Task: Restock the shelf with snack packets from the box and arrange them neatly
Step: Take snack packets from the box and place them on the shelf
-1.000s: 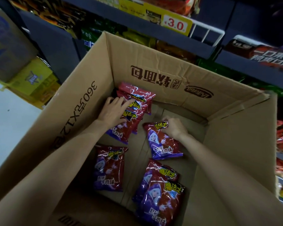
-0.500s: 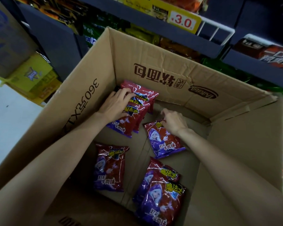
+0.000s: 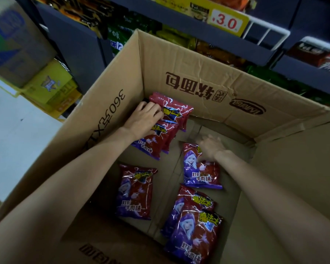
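Snack packets [image 3: 134,191] in cardboard box [image 3: 194,73]

Box [image 3: 198,88]: open cardboard, fills the view; shelf [image 3: 179,21] at 12 o'clock
Left hand [image 3: 143,121]: at 11 o'clock, grips stacked packets [image 3: 166,128] in far corner
Right hand [image 3: 211,146]: blurred; rests on one packet [image 3: 199,172] at centre
Loose packets: one [image 3: 134,193] at 7 o'clock; overlapping pair [image 3: 192,225] at 6 o'clock

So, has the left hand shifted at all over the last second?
Yes. Judged against the 360 print on the side wall, the left hand has slid slightly toward the far wall of the box, over the stack of packets.
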